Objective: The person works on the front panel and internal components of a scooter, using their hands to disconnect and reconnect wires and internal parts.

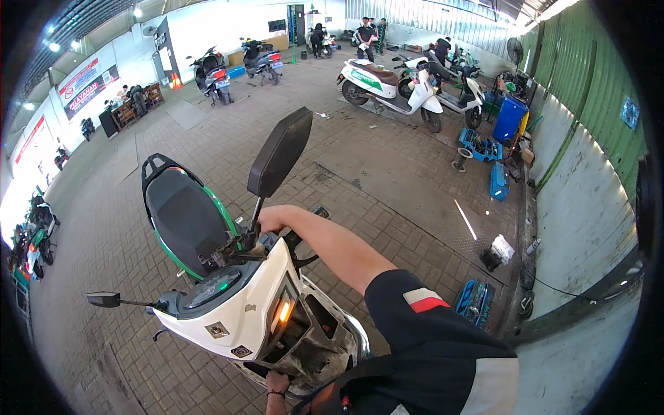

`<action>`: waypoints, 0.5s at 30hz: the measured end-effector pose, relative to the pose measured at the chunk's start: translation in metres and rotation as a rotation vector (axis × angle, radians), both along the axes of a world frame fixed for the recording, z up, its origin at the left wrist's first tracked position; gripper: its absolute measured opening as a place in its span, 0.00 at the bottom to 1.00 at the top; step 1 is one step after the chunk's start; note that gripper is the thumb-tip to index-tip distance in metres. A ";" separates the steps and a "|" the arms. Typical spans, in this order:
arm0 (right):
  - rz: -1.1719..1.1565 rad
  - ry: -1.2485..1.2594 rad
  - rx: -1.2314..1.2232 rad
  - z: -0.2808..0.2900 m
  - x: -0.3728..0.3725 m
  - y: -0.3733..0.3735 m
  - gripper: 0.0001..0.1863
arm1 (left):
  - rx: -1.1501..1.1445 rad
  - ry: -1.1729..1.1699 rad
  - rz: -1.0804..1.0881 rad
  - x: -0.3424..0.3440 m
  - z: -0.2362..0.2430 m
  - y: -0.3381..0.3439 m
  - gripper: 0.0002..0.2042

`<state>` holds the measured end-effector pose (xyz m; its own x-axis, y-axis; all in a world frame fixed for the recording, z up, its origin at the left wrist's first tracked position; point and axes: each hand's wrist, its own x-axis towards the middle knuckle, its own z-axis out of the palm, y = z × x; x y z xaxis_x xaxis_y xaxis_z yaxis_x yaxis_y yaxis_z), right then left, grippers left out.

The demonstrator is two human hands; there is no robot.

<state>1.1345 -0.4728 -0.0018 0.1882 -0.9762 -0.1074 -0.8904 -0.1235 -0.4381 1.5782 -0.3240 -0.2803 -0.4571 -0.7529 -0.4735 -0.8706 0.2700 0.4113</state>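
Scooter (238, 301) on brick-paved workshop floor (104, 242).

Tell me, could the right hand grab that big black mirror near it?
Probably yes: the right hand is close to the stem of the big black mirror, and nothing seems to block it.

A white scooter (235, 315) with green trim is seen from its front. A green light (223, 286) is lit on its dashboard (203, 292). Behind the dashboard, a black seat (187, 207) is edged in green; ahead of the dashboard, an orange lamp (284, 310) is lit.
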 end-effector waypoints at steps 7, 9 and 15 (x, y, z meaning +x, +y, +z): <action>-0.016 -0.026 0.002 -0.006 -0.008 0.002 0.17 | 0.045 0.001 0.060 -0.014 0.034 0.007 0.16; 0.001 -0.073 -0.001 -0.001 -0.002 0.003 0.17 | 0.036 0.020 0.093 -0.010 0.032 0.008 0.15; 0.013 -0.015 -0.029 -0.007 -0.005 -0.002 0.15 | 0.016 0.084 0.094 -0.008 0.024 0.005 0.13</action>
<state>1.1295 -0.4748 -0.0086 0.2021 -0.9764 -0.0761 -0.8821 -0.1477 -0.4474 1.5706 -0.3187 -0.2560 -0.4231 -0.7872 -0.4487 -0.8543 0.1815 0.4871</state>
